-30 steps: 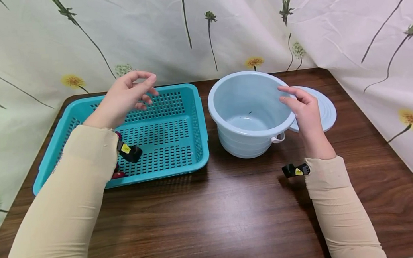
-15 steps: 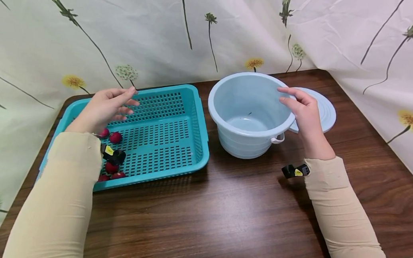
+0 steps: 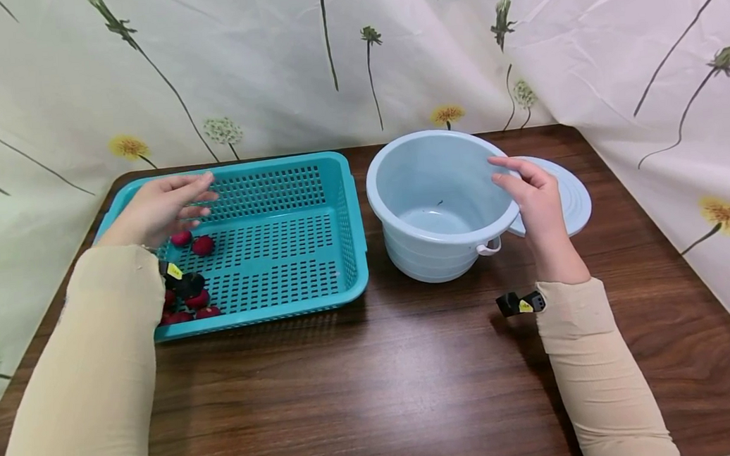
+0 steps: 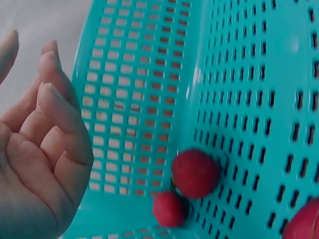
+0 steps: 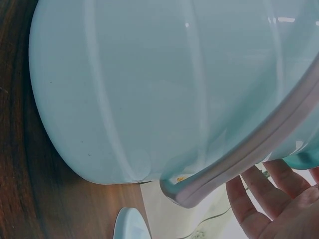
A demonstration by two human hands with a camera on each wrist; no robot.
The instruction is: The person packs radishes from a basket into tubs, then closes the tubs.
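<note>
My left hand (image 3: 154,211) hovers over the left part of a turquoise perforated basket (image 3: 359,256), fingers loosely bent and holding nothing. Several round red pieces, apparently fruit or radishes, lie in that part of the basket, among them one red piece (image 3: 204,245) seen below the hand; the left wrist view shows two red pieces (image 4: 196,173) side by side near the basket wall. My right hand (image 3: 539,194) grips the right rim of a light blue bucket (image 3: 431,259), thumb toward the inside. In the right wrist view some fingertips hide behind the bucket (image 5: 139,89).
A light blue round lid (image 3: 572,196) lies on the brown wooden table (image 3: 364,390) right of the bucket, partly hidden by the right hand. Inside the bucket a small dark bit rests on the bottom. A white flowered cloth (image 3: 290,64) hangs behind the table.
My left hand has moved left and down over the basket, uncovering more red pieces. The right hand stays on the bucket rim.
</note>
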